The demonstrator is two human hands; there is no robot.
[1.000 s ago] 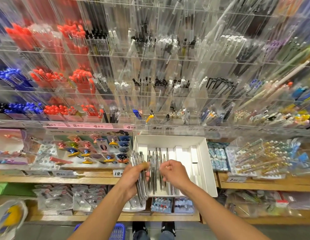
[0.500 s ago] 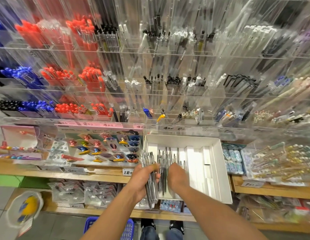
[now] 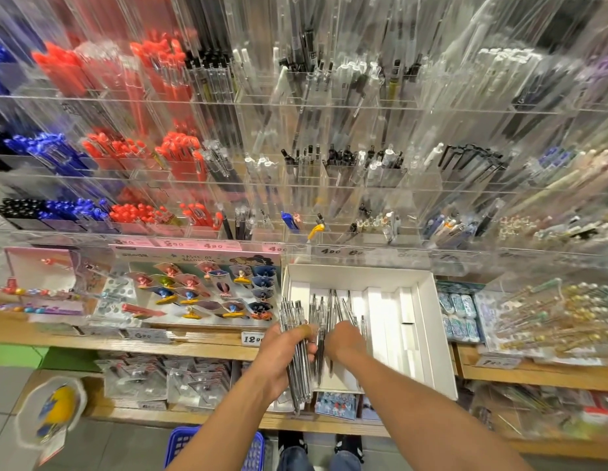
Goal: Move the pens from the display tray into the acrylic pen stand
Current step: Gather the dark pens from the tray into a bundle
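Observation:
A white display tray (image 3: 428,321) sits on the wooden shelf, with several clear pens (image 3: 333,305) lying in its left half. My left hand (image 3: 282,351) grips a bundle of clear pens (image 3: 290,317) at the tray's left edge. My right hand (image 3: 343,339) is down among the loose pens in the tray, fingers curled over them; whether they pinch one is hidden. Above rises the acrylic pen stand (image 3: 330,185), a wall of clear compartments holding red, blue, black and clear pens.
A card of colourful clips (image 3: 200,287) lies left of the tray, and packaged erasers (image 3: 460,314) and beaded pens (image 3: 550,317) lie right of it. Packets fill the lower shelf (image 3: 166,382). A blue basket (image 3: 183,447) stands on the floor by my feet.
The view has shifted so the tray sits further right. My right hand has reached deeper into the loose pens. The left hand keeps its bundle.

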